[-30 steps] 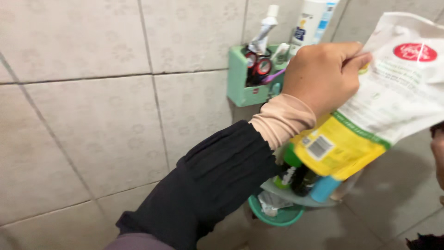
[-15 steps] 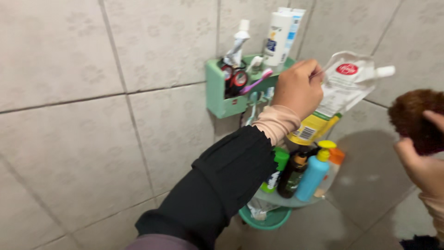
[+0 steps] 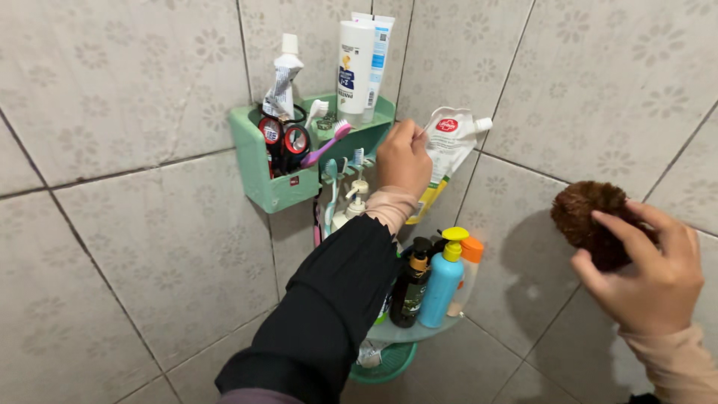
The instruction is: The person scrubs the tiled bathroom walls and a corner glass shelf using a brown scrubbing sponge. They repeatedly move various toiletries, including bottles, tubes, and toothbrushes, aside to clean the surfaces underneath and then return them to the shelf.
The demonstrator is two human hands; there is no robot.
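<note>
A soft, floppy white refill pouch [image 3: 447,146] is pinched at its top corner by the left hand [image 3: 404,158], beside the green wall caddy [image 3: 273,179] filled with tubes and toothbrushes; light and likely slippery, it is best gripped near the spout. A brown scrubber [image 3: 587,217] is clasped by the right hand [image 3: 647,273], fingers curled. Bottles are stood on the corner shelf [image 3: 404,331].

even, fairly bright light from behind the camera leaves a soft dark shadow on the tiled wall [image 3: 112,224] left of the brown scrubber [image 3: 591,221], a faint sheen on the tiles, and slight softness on the near dark sleeve [image 3: 329,314], everything else sharp.
</note>
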